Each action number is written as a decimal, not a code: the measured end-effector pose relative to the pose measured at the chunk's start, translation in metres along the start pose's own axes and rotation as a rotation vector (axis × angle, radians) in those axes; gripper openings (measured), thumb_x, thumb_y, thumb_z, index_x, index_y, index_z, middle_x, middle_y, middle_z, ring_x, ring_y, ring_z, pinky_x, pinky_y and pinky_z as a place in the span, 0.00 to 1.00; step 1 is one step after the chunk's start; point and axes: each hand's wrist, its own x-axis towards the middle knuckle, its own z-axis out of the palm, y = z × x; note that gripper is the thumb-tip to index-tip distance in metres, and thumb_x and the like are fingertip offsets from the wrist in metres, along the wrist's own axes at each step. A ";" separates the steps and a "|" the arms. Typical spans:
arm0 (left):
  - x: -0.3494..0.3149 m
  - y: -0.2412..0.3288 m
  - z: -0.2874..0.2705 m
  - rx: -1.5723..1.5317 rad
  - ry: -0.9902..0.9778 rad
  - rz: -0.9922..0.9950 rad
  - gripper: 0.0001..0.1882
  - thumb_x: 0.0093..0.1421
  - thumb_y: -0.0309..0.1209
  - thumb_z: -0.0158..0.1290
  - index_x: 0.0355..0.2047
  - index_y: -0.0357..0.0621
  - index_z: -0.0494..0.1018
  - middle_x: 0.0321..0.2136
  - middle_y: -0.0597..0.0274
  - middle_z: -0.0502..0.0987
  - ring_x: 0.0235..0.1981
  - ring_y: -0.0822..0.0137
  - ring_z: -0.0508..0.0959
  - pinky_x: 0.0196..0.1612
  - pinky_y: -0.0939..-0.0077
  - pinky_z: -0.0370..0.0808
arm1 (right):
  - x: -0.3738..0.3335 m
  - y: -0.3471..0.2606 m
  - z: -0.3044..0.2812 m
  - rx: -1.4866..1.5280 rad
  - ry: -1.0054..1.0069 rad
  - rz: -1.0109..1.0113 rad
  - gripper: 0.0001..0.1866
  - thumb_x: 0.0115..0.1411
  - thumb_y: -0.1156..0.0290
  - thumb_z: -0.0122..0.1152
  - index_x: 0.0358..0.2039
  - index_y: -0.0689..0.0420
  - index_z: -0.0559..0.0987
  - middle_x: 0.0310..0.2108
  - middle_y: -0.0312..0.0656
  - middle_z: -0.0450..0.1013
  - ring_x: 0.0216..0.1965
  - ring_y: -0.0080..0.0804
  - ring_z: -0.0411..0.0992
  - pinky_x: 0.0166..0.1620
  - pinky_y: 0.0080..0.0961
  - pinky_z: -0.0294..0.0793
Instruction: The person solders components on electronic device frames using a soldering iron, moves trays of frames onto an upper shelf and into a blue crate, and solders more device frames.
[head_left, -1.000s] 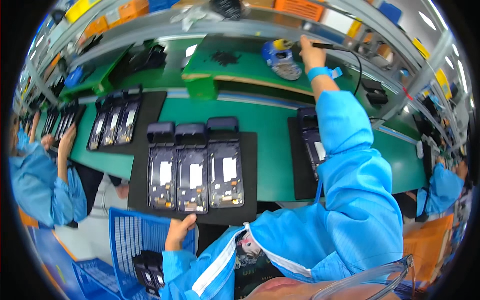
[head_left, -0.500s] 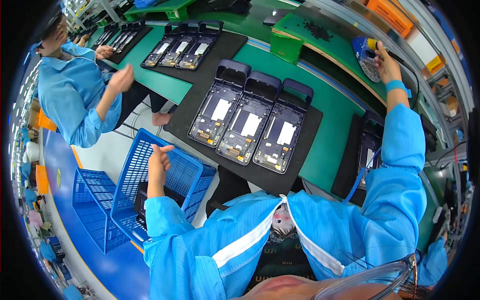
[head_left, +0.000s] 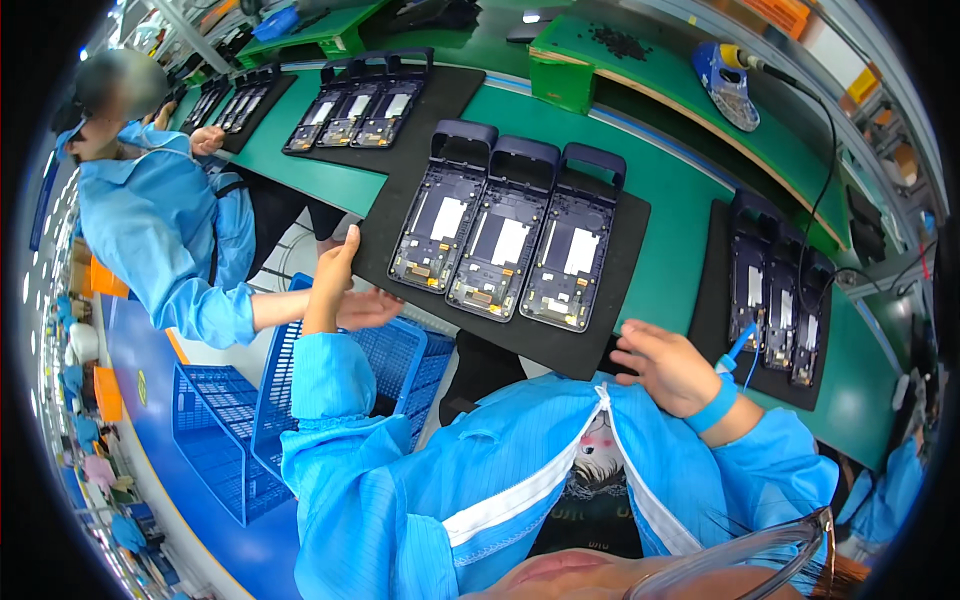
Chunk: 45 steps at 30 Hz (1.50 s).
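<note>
Three dark open device housings [head_left: 510,235] with hoop-shaped tops, white labels and small internal parts lie side by side on a black mat [head_left: 625,245] before me. My left hand [head_left: 332,275] is at the mat's left corner, thumb raised along the edge and its fingers hidden; it appears to grip the mat. A co-worker's open hand [head_left: 368,308] reaches in just beyond it, under that same edge. My right hand [head_left: 665,365], wearing a blue wrist strap [head_left: 715,405], hangs open with fingers spread, close to the mat's right front edge and holding nothing.
A soldering iron [head_left: 738,57] rests in a blue stand on the green shelf [head_left: 650,70], near loose small black parts [head_left: 618,42]. More housings lie on mats at right [head_left: 775,290] and far left [head_left: 350,105]. Blue crates [head_left: 215,430] stand below left, beside the co-worker [head_left: 160,210].
My right hand has let go of the soldering iron in its stand and come down beside the mat. My left hand has reached the mat's corner; the mat has shifted slightly right. The co-worker's arm has stretched in.
</note>
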 end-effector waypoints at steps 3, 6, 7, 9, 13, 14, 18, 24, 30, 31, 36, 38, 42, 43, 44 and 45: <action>0.002 0.017 -0.002 0.210 -0.069 0.190 0.27 0.52 0.52 0.46 0.23 0.35 0.72 0.12 0.69 0.66 0.10 0.81 0.60 0.12 0.85 0.54 | 0.016 0.002 0.007 0.119 -0.093 -0.018 0.22 0.55 0.60 0.49 0.44 0.60 0.61 0.37 0.42 0.64 0.38 0.30 0.64 0.38 0.24 0.65; 0.017 0.024 0.009 0.151 -0.175 0.346 0.26 0.52 0.50 0.47 0.26 0.32 0.72 0.17 0.65 0.71 0.16 0.79 0.67 0.19 0.86 0.62 | 0.033 0.010 0.010 -0.029 0.037 -0.099 0.17 0.56 0.59 0.47 0.39 0.58 0.65 0.28 0.37 0.67 0.28 0.24 0.66 0.29 0.19 0.65; 0.018 0.028 0.008 0.144 -0.206 0.287 0.25 0.52 0.47 0.48 0.29 0.30 0.72 0.21 0.61 0.74 0.22 0.77 0.70 0.26 0.86 0.65 | 0.038 0.008 0.012 -0.058 0.073 -0.128 0.17 0.56 0.61 0.47 0.42 0.58 0.63 0.24 0.34 0.67 0.24 0.21 0.65 0.24 0.15 0.63; 0.018 0.031 0.006 0.140 -0.237 0.302 0.24 0.52 0.46 0.49 0.29 0.30 0.72 0.21 0.61 0.74 0.22 0.77 0.70 0.25 0.86 0.65 | 0.039 0.010 0.013 -0.104 0.034 -0.231 0.18 0.56 0.63 0.48 0.44 0.58 0.62 0.24 0.35 0.67 0.24 0.20 0.64 0.24 0.15 0.63; 0.016 0.029 0.009 0.079 -0.236 0.397 0.20 0.52 0.42 0.51 0.28 0.31 0.73 0.20 0.63 0.73 0.20 0.78 0.69 0.22 0.85 0.64 | 0.038 0.021 0.007 -0.142 -0.030 -0.382 0.22 0.56 0.66 0.48 0.49 0.56 0.56 0.25 0.35 0.67 0.25 0.19 0.64 0.26 0.15 0.64; 0.015 0.030 0.007 0.076 -0.228 0.403 0.20 0.52 0.42 0.51 0.28 0.31 0.73 0.20 0.63 0.73 0.20 0.78 0.69 0.22 0.85 0.64 | 0.037 0.022 0.007 -0.135 -0.018 -0.418 0.23 0.56 0.66 0.48 0.50 0.56 0.55 0.25 0.35 0.67 0.25 0.19 0.64 0.27 0.15 0.64; 0.003 0.030 0.003 0.157 -0.101 0.496 0.19 0.51 0.41 0.52 0.25 0.33 0.73 0.16 0.65 0.71 0.17 0.80 0.66 0.19 0.85 0.61 | 0.034 0.021 0.005 -0.117 -0.050 -0.473 0.24 0.56 0.66 0.48 0.51 0.56 0.55 0.26 0.35 0.68 0.26 0.19 0.65 0.28 0.15 0.64; -0.038 0.040 -0.009 0.119 -0.022 0.511 0.18 0.51 0.41 0.52 0.22 0.34 0.72 0.14 0.67 0.70 0.15 0.80 0.65 0.17 0.84 0.61 | 0.033 0.015 -0.005 -0.165 -0.165 -0.538 0.24 0.56 0.66 0.47 0.52 0.56 0.54 0.29 0.36 0.69 0.27 0.19 0.66 0.28 0.15 0.64; -0.061 0.062 -0.025 0.128 0.019 0.426 0.18 0.51 0.41 0.51 0.24 0.34 0.72 0.16 0.64 0.72 0.17 0.78 0.69 0.20 0.85 0.64 | 0.045 0.001 0.004 -0.208 -0.284 -0.597 0.23 0.56 0.67 0.46 0.52 0.55 0.55 0.31 0.36 0.69 0.28 0.20 0.66 0.28 0.15 0.65; -0.053 0.066 -0.042 0.133 0.024 0.448 0.18 0.51 0.41 0.51 0.25 0.33 0.72 0.17 0.63 0.73 0.18 0.77 0.70 0.21 0.85 0.65 | 0.044 -0.005 0.018 -0.189 -0.286 -0.605 0.23 0.56 0.66 0.46 0.51 0.55 0.55 0.32 0.37 0.69 0.27 0.20 0.66 0.28 0.16 0.65; -0.022 0.092 -0.115 0.138 0.076 0.440 0.19 0.52 0.42 0.50 0.27 0.33 0.73 0.20 0.62 0.74 0.18 0.76 0.71 0.22 0.84 0.66 | 0.060 -0.042 0.094 -0.168 -0.367 -0.642 0.33 0.55 0.65 0.50 0.55 0.60 0.46 0.26 0.37 0.65 0.24 0.22 0.65 0.26 0.19 0.67; -0.003 0.101 -0.134 0.209 0.176 0.458 0.21 0.51 0.44 0.51 0.24 0.33 0.74 0.17 0.63 0.73 0.17 0.77 0.70 0.20 0.83 0.65 | 0.072 -0.058 0.122 -0.179 -0.375 -0.675 0.36 0.54 0.64 0.50 0.56 0.61 0.43 0.24 0.37 0.63 0.22 0.24 0.63 0.25 0.20 0.67; 0.038 0.117 -0.181 0.570 0.461 0.441 0.25 0.47 0.50 0.52 0.20 0.35 0.75 0.14 0.61 0.72 0.16 0.75 0.70 0.22 0.78 0.65 | 0.092 -0.098 0.189 -0.215 -0.397 -0.731 0.32 0.55 0.68 0.46 0.56 0.61 0.44 0.25 0.39 0.65 0.22 0.24 0.63 0.25 0.21 0.65; 0.048 0.117 -0.195 0.546 0.530 0.449 0.25 0.47 0.51 0.51 0.21 0.37 0.75 0.16 0.58 0.73 0.18 0.71 0.72 0.24 0.76 0.66 | 0.093 -0.110 0.208 -0.227 -0.420 -0.750 0.31 0.55 0.68 0.46 0.55 0.61 0.46 0.25 0.39 0.66 0.22 0.24 0.63 0.25 0.20 0.65; 0.057 0.115 -0.209 0.520 0.600 0.453 0.25 0.46 0.52 0.51 0.23 0.38 0.76 0.17 0.55 0.74 0.20 0.67 0.74 0.27 0.74 0.68 | 0.094 -0.121 0.228 -0.240 -0.444 -0.766 0.30 0.56 0.69 0.45 0.55 0.61 0.47 0.26 0.40 0.67 0.22 0.24 0.63 0.25 0.20 0.65; 0.058 0.123 -0.216 0.694 0.783 0.409 0.25 0.46 0.53 0.49 0.26 0.41 0.76 0.23 0.51 0.75 0.27 0.59 0.75 0.31 0.70 0.68 | 0.109 -0.133 0.246 -0.236 -0.470 -0.756 0.26 0.56 0.69 0.44 0.53 0.61 0.51 0.26 0.40 0.68 0.23 0.24 0.64 0.25 0.20 0.65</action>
